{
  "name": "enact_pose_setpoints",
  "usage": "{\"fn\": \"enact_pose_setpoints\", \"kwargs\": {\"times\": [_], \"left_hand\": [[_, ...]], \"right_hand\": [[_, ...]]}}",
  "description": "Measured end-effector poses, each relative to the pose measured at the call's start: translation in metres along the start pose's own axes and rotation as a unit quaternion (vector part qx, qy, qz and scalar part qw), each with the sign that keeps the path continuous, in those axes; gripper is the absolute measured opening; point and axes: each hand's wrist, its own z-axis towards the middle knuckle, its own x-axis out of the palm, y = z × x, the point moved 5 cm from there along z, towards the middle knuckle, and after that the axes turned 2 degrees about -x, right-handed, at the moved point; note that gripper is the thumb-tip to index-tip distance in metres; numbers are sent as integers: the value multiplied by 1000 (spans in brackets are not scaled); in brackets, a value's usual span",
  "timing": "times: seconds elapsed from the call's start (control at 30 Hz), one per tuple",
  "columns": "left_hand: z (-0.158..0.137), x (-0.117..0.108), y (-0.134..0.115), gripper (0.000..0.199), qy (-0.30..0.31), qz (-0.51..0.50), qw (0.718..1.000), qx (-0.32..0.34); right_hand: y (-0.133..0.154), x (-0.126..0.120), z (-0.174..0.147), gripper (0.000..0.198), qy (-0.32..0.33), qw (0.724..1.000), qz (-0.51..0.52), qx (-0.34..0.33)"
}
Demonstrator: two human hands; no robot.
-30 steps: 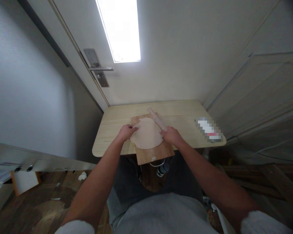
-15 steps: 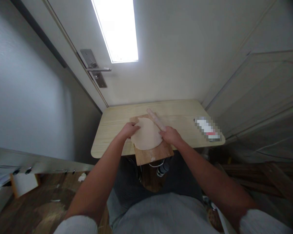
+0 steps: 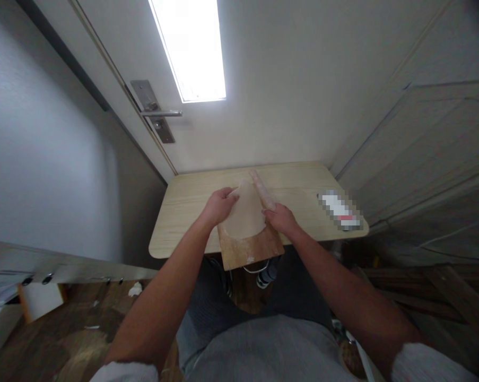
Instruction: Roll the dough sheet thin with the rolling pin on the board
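Note:
A flat sheet of pale dough [image 3: 245, 213] lies over a wooden board [image 3: 253, 251], its far part raised. My left hand [image 3: 219, 206] is closed on the sheet's left edge, thumb on top. My right hand [image 3: 282, 218] is wrapped around the near end of a floury rolling pin [image 3: 262, 187]. The pin slants away from me along the dough's right side. The right fingertips also meet the dough's right edge; whether they pinch it I cannot tell.
The board rests on a light wooden table [image 3: 183, 212] and overhangs its near edge. A blurred-out flat object [image 3: 338, 210] lies at the table's right end. Behind stands a door with a metal handle [image 3: 162, 113]. A bottle-like object [image 3: 266, 276] shows below the table.
My left hand has moved up and to the right, drawing the dough's left edge inward. The sheet looks narrower and shifted away from me. The rolling pin has moved slightly right and away.

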Motion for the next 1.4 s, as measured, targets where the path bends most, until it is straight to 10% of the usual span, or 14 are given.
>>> {"fn": "enact_pose_setpoints", "kwargs": {"times": [0.37, 0.7, 0.97, 1.13, 1.4], "left_hand": [[-16, -6, -46, 27, 5, 78, 993, 83], [-33, 5, 14, 35, -78, -117, 989, -54], [-112, 90, 56, 30, -69, -274, 944, -172], [-132, 83, 37, 24, -66, -3, 998, 24], [-139, 65, 35, 24, -68, 254, 961, 83]], "right_hand": [[15, -1, 19, 33, 25, 966, 256, -19], [26, -22, 51, 26, 44, 995, 70, -55], [126, 9, 72, 25, 183, 939, -162, -243], [143, 48, 54, 40, 233, 892, -213, -322], [137, 66, 50, 38, 200, 883, -216, -367]]}}
